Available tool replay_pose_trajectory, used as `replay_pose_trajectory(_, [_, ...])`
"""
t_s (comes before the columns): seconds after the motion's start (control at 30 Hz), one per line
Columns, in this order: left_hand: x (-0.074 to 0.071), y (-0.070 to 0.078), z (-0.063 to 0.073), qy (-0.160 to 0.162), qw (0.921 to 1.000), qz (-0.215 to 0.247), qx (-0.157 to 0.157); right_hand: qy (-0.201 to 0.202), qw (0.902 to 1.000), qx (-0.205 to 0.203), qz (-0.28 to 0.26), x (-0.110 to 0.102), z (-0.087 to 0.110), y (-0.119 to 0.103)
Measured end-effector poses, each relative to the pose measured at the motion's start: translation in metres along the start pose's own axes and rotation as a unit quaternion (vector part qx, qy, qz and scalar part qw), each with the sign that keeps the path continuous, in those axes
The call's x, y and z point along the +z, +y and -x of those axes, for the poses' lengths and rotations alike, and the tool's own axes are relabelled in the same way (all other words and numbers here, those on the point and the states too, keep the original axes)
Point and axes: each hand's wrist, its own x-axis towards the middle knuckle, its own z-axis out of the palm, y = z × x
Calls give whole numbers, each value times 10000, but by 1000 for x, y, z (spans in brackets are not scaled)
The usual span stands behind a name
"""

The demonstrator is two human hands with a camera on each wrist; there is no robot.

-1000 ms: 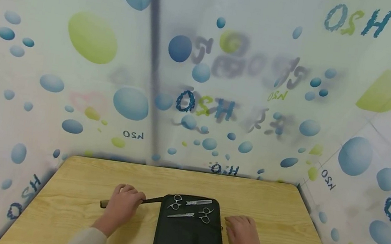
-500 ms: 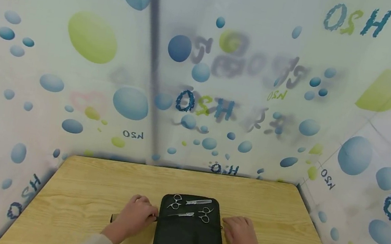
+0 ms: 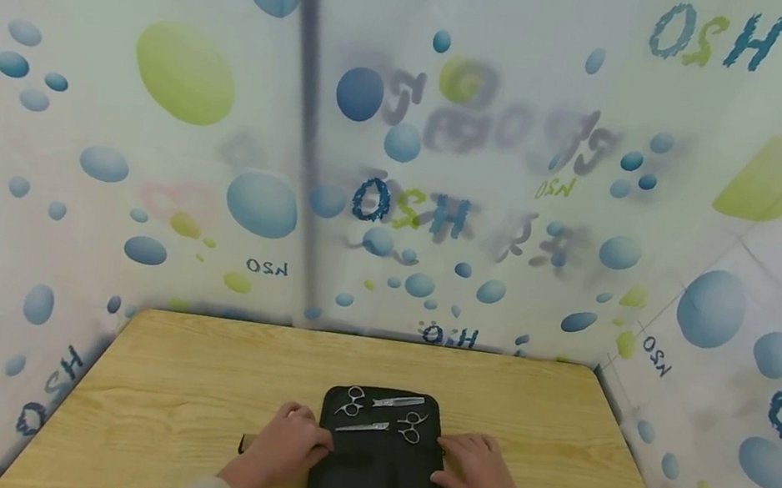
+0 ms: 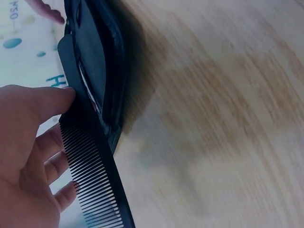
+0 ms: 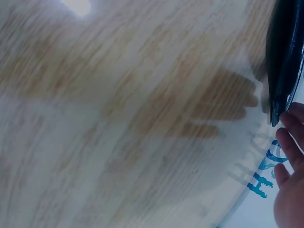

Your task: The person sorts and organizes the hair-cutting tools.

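My left hand (image 3: 285, 445) pinches a black comb (image 4: 97, 161) between thumb and fingers, at the left edge of a black scissor case (image 3: 377, 487). In the left wrist view the comb's plain end lies along the case's pocket edge; whether any of it is inside I cannot tell. In the head view most of the comb is behind the hand. Two silver pairs of scissors, an upper pair (image 3: 401, 402) and a lower pair (image 3: 375, 426), lie in the case's far half. My right hand (image 3: 481, 473) touches the case's right edge with its fingers extended.
The case lies on a light wooden table (image 3: 191, 366). A patterned curtain (image 3: 386, 277) with bubbles and lettering hangs behind the table and along both sides.
My left hand has moved right and slightly nearer me, bringing the comb to the case's left edge. The right hand has shifted slightly left, its thumb now at the case's edge.
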Motion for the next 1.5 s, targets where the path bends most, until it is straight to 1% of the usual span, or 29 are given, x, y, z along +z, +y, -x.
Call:
replay_pose_trajectory(0.1, [4,3,0,-158,9999,48,-20,-352,9993,-32,-153,1,1,1])
replay_pose_trajectory(0.17, [6,4,0,-235,9997,80,-19,-488,9986,-47,-203,1,2,1])
replay_pose_trajectory(0.23, [8,6,-1,-217,9997,73,11,-565,9981,-89,-226,1,3,1])
replay_pose_trajectory(0.33, [11,8,-1,-55,9999,17,119,-603,9975,-195,-299,0,4,0])
replay_pose_trajectory(0.4, [12,9,-1,28,9998,-26,188,-559,9974,-300,-330,0,5,0])
replay_pose_trajectory(0.47, [13,11,-2,19,9997,-61,216,-507,9973,-393,-349,-1,6,0])
replay_pose_trajectory(0.53, [13,12,-3,-93,9998,-61,186,-488,9972,-447,-347,0,6,-1])
replay_pose_trajectory(0.6, [15,13,-4,-221,9996,-79,130,-559,9969,-429,-340,0,6,0])
replay_pose_trajectory(0.7, [17,14,-6,-291,9995,-102,63,-742,9960,-319,-381,1,6,0])
replay_pose_trajectory(0.8, [21,15,-8,-256,9996,-153,-2,-868,9951,-223,-416,2,6,0])
replay_pose_trajectory(0.9, [23,18,-9,-197,9996,-175,-92,-902,9948,-186,-437,2,6,-1])
replay_pose_trajectory(1.1, [25,21,-9,-177,9995,-107,-228,-1010,9936,-84,-500,2,5,-3])
replay_pose_trajectory(1.27, [30,20,-8,-150,9994,-195,-237,-1079,9930,-34,-486,2,5,-3])
replay_pose_trajectory(1.37, [33,20,-7,-73,9993,-277,-233,-1108,9926,-13,-501,2,5,-2])
replay_pose_trajectory(1.43, [35,21,-7,-24,9993,-323,-196,-1125,9923,2,-525,2,5,-2])
replay_pose_trajectory(1.5, [34,21,-6,44,9995,-312,-82,-1134,9921,12,-534,2,5,-2])
